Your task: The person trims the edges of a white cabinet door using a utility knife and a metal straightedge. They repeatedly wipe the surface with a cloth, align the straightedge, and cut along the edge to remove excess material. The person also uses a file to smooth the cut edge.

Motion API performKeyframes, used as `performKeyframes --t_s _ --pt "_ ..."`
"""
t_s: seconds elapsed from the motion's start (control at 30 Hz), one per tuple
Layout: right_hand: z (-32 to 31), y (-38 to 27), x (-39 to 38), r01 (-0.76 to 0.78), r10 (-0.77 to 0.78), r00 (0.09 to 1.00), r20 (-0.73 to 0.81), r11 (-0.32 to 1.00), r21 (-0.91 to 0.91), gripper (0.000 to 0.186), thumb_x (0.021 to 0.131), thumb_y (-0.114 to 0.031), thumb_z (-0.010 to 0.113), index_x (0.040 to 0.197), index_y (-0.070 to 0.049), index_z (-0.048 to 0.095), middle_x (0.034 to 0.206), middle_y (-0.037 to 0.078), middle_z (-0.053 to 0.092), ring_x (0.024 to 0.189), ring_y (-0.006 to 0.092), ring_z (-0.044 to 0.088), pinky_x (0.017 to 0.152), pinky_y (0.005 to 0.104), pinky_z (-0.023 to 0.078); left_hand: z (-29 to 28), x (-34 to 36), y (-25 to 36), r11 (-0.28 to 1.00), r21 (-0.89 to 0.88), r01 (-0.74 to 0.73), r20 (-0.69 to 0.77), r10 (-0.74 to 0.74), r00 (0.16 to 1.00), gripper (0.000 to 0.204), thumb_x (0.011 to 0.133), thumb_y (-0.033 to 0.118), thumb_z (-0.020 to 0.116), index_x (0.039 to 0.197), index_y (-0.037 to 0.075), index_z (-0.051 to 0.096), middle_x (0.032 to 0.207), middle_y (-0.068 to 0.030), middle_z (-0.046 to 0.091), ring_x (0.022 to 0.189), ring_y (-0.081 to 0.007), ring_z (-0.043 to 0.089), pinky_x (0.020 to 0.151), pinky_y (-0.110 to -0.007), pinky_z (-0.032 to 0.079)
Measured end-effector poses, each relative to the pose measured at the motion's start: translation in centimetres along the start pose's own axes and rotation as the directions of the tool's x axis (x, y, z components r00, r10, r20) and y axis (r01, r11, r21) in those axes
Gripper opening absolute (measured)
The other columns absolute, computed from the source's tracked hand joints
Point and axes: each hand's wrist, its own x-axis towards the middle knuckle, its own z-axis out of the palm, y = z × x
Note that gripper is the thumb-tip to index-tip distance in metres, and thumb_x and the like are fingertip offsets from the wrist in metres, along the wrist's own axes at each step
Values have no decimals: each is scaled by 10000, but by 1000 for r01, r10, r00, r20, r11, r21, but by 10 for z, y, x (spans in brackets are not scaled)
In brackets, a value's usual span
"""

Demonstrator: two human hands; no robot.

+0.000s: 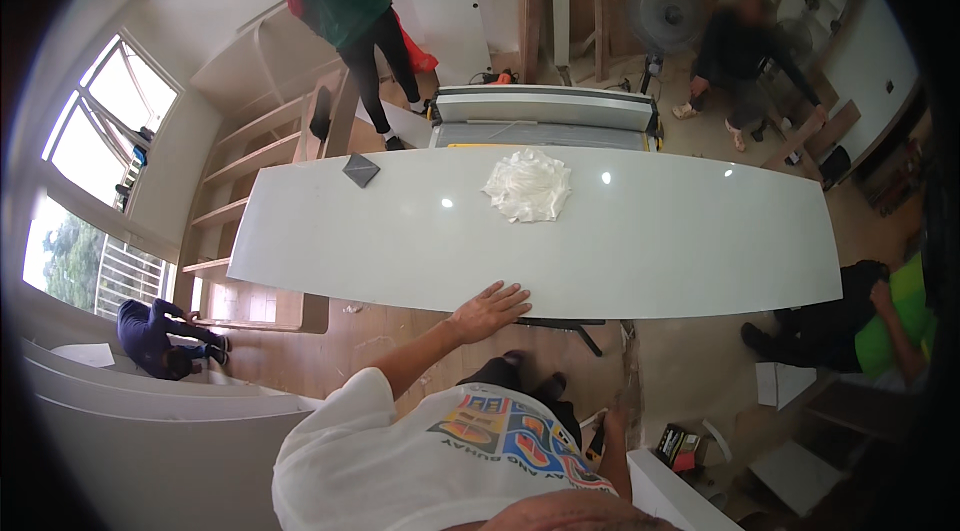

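Workshop floor is lying under a long glossy white panel (640, 231). Left hand (487, 309) is resting flat, fingers spread, on its near edge; right hand (612, 426) is hanging low, grip unclear. Leaning may be tipping the panel, sliding the white crumpled rag (528, 186) off.

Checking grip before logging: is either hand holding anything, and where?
Nothing is held. The left hand lies flat, fingers spread, on the white panel's near edge; the right hand is hidden.

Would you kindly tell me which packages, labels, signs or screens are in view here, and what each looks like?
Small box-like package: on the floor at lower right, near the person's right hand; dark with red and yellow patches.
Loose white paper sheets: on the floor beside it; flat, rectangular.
No signs or screens are visible.
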Motion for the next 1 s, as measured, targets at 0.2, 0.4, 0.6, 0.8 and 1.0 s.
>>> performKeyframes --t_s 0.2,0.4,0.6,0.8,1.0 --pt "7 58 1 -79 69 990 -126 994 -81 239 957 -224 477 989 0 552 657 125 535 495 267 572 413 388 473 -5 -27 -27 998 -55 -23 -111 17 994 464 940 175 591 1393 117 512 1518 -94 424 1427 -272 368 1182 -474 282" --pt "52 82 -10 71 -134 938 -319 977 -200 188 930 -130 465 966 30 556 674 138 548 476 260 567 382 358 476 0 -66 -55 993 -75 -92 -151 80 985 474 922 149 592 1387 105 515 1517 -104 425 1435 -279 354 1182 -473 282" --pt "159 89 -63 316 -307 883 -355 948 -34 247 936 -100 502 1112 69 538 746 142 613 544 223 651 406 347 508 -10 -113 -84 985 -14 -173 -140 170 976 511 885 104 557 1391 75 499 1509 -121 427 1427 -310 359 1185 -471 283" --pt "250 117 -123 274 -315 930 -188 937 -217 196 927 -84 524 1045 67 564 779 133 620 565 196 655 423 326 504 -22 -156 -123 982 -33 -185 -97 181 979 479 913 105 521 1389 58 492 1499 -129 434 1416 -310 379 1176 -462 312" --pt "273 138 -148 280 -256 929 -266 959 56 185 939 -95 531 1035 60 566 773 131 624 584 185 650 431 311 493 -29 -201 -150 990 43 -138 -119 142 983 469 922 108 514 1387 53 490 1496 -142 433 1411 -318 385 1174 -456 315"
